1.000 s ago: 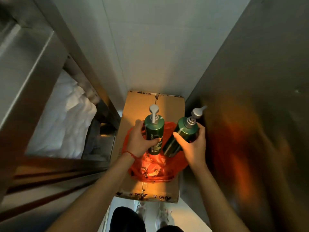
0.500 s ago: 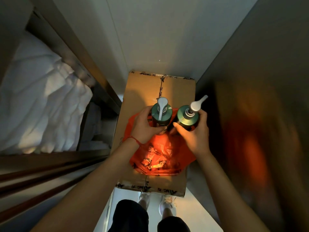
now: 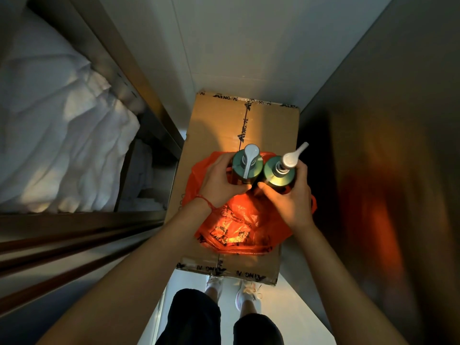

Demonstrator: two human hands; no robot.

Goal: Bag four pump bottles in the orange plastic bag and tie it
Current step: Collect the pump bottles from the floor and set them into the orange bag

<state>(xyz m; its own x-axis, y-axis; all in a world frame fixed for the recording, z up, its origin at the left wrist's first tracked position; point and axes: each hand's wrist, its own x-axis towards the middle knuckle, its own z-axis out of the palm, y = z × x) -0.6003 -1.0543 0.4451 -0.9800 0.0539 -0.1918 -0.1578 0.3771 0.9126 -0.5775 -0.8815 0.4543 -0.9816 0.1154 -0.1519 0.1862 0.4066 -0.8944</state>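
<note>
Two green pump bottles with white pump heads stand upright side by side over the orange plastic bag [image 3: 239, 227]. My left hand [image 3: 219, 185] is wrapped around the left bottle [image 3: 249, 165]. My right hand [image 3: 291, 197] grips the right bottle [image 3: 278, 173]. The bag lies crumpled and spread on a taped cardboard box [image 3: 224, 120]. The bottles' lower bodies are hidden by my hands, so I cannot tell whether they are inside the bag's mouth. No other bottles are in sight.
A steel shelf frame [image 3: 139, 100] with white linen [image 3: 62, 135] runs along the left. A metal wall [image 3: 388, 170] closes in on the right, a pale wall stands behind the box. My legs and shoes [image 3: 246, 292] are on the narrow floor below.
Both bottles have come upright and closer together above the bag; the right one was tilted a second ago. My view now looks more steeply down on them.
</note>
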